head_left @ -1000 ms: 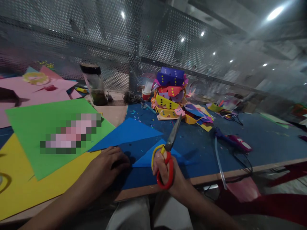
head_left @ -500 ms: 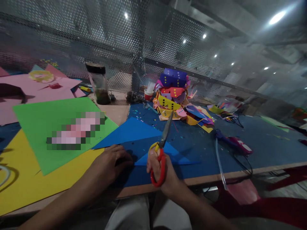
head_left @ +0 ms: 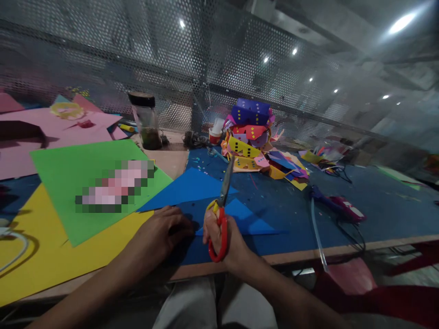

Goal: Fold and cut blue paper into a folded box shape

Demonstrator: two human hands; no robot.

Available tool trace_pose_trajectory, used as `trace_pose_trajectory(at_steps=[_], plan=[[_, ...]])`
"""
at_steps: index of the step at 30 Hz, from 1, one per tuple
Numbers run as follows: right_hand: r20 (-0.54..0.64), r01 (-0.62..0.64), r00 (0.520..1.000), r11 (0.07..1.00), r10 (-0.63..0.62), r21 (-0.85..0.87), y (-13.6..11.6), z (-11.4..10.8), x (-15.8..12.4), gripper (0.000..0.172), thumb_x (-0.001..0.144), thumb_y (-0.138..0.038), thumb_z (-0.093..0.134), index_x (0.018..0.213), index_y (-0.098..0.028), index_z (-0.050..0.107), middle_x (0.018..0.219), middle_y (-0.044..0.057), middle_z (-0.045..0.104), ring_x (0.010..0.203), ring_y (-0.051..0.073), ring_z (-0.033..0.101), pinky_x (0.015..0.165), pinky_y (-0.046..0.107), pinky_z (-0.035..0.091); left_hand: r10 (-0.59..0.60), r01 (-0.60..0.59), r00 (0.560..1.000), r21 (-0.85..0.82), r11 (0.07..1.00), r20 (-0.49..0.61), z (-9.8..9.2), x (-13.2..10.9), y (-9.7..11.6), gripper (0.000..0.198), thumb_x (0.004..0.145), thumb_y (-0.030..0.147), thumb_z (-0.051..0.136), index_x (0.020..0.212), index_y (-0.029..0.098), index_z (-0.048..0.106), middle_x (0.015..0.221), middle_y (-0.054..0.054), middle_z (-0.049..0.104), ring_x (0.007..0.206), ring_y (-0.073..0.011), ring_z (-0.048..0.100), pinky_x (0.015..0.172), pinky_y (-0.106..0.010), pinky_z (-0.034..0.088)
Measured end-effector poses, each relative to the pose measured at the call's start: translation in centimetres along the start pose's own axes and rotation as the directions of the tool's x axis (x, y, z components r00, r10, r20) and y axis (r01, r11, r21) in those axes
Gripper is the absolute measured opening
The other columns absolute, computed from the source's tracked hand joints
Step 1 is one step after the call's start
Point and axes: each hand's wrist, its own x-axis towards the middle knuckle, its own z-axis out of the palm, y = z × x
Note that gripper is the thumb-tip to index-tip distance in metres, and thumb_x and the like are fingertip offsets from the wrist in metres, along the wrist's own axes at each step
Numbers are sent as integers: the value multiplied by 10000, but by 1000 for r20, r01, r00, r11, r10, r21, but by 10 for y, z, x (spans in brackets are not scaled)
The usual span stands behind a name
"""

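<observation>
My right hand point(head_left: 224, 237) grips a pair of scissors point(head_left: 222, 208) by their red and yellow handles. The blades look closed and point up and away. Below and right of them lies a blue paper triangle point(head_left: 252, 221), partly covered by that hand. Another blue paper triangle point(head_left: 190, 186) lies farther back on the table. My left hand point(head_left: 169, 230) rests at its near side, palm down, with fingers bent and thumb apart. Nothing shows in that hand, though its underside is hidden.
Green point(head_left: 85, 164) and yellow paper point(head_left: 44, 256) overlap at left; a blurred-out item covers part of the green. A lidded jar point(head_left: 146, 121) stands behind. Colourful folded paper pieces point(head_left: 248, 132) are piled at the back. A purple glue gun point(head_left: 338, 205) lies right.
My right hand and the scissors have moved slightly left towards my left hand, which stays on the table. The whole view has shifted a little.
</observation>
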Motion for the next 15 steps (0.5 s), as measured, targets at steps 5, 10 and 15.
trace_pose_trajectory(at_steps=[5,10,15], plan=[[-26,19,999,999,-18,26,1,-5,-1,516,1018,-554,423,634,-218,497,612,11,539,573,141,522,524,255,401,5,-6,1000,-67,998,-18,-4,-4,-1,209,957,303,551,941,255,755,982,-50,741,958,-239,662,864,-379,503],[29,8,1000,999,-9,32,0,5,6,518,1027,-547,397,641,-215,493,581,-5,509,542,137,493,509,258,381,-51,50,999,-53,997,-18,-4,-4,3,172,926,322,554,935,229,699,943,-48,745,884,-235,683,786,-345,518],[21,16,1000,999,-17,47,0,5,4,526,1035,-547,390,644,-211,491,642,12,539,591,139,520,526,257,389,-138,134,989,-75,988,-49,-3,-4,4,133,899,344,579,937,224,621,908,-41,730,830,-230,677,749,-338,498]])
